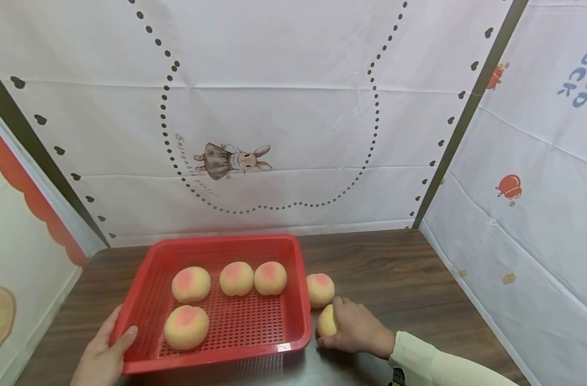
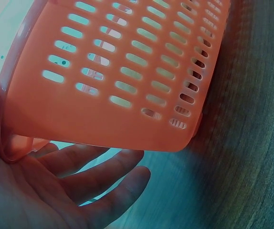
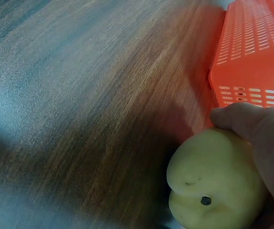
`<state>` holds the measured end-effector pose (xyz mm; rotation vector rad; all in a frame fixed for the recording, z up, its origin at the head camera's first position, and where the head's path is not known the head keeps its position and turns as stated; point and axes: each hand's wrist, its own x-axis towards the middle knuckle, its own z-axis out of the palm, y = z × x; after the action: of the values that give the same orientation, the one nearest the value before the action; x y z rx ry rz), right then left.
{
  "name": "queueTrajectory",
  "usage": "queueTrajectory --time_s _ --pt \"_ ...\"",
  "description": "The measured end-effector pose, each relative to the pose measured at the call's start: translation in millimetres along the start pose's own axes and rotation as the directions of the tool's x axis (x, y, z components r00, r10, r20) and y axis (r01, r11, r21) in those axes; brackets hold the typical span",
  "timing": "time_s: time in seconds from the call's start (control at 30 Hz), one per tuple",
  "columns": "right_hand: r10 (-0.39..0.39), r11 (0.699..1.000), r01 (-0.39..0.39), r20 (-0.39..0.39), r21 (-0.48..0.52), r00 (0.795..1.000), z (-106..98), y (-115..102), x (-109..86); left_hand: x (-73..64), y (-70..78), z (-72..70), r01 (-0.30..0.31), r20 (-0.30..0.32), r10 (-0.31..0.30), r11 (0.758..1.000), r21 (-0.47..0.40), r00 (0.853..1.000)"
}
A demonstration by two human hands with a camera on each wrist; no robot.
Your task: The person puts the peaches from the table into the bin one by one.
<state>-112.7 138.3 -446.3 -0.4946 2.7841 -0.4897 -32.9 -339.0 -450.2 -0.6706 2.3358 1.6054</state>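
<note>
A red perforated plastic basket (image 1: 245, 324) stands on the table with peaches inside, yellow with pink tops. My left hand (image 1: 100, 354) holds its near left corner, thumb over the rim and the other fingers outside below it. In the left wrist view those fingers (image 2: 103, 179) spread beside the basket wall (image 2: 94, 119). Just right of the basket, my right hand (image 1: 358, 328) grips a peach (image 1: 326, 321) low over the table; whether it touches the wood cannot be told. The right wrist view shows this peach (image 3: 213, 179) with its dark-dotted end outward and the thumb along its side.
Another peach (image 1: 320, 290) sits against the basket's right side, just behind the held one. Dark wood-grain table (image 1: 394, 273) extends to the right. White printed cloth (image 1: 293, 134) hangs behind the table and along both sides.
</note>
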Motion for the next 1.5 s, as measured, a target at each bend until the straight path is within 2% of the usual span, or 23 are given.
queueTrajectory --time_s 0.33,0.53,0.77,1.1,1.33,1.5 --pt "-0.054 0.998 0.054 -0.01 -0.011 0.998 -6.7 2.6 -5.8 2.3 0.9 0.9 -0.02 -0.037 0.022 0.999 0.037 0.999" --pt "-0.066 0.998 0.066 0.004 0.003 0.998 -17.8 1.9 -9.6 3.7 2.6 1.3 -0.022 -0.048 0.025 0.998 0.061 0.999" --pt "-0.094 0.995 0.094 0.006 -0.027 0.996 -34.5 -0.9 -14.3 2.3 5.9 2.8 -0.003 -0.06 0.008 0.996 0.09 0.998" --pt "-0.143 0.989 0.142 -0.014 -0.046 0.99 -60.7 -12.9 -26.8 2.2 1.3 -2.7 -0.004 -0.042 0.007 0.998 0.066 0.999" --pt "-0.184 0.981 0.181 -0.032 -0.076 0.982 -72.3 -20.5 -31.7 2.4 1.4 -0.5 -0.008 -0.046 0.012 0.997 0.072 0.999" --pt "-0.236 0.968 0.229 -0.068 -0.104 0.969 -77.6 -28.1 -35.0 1.3 2.8 1.0 -0.005 -0.05 0.009 0.997 0.082 0.999"
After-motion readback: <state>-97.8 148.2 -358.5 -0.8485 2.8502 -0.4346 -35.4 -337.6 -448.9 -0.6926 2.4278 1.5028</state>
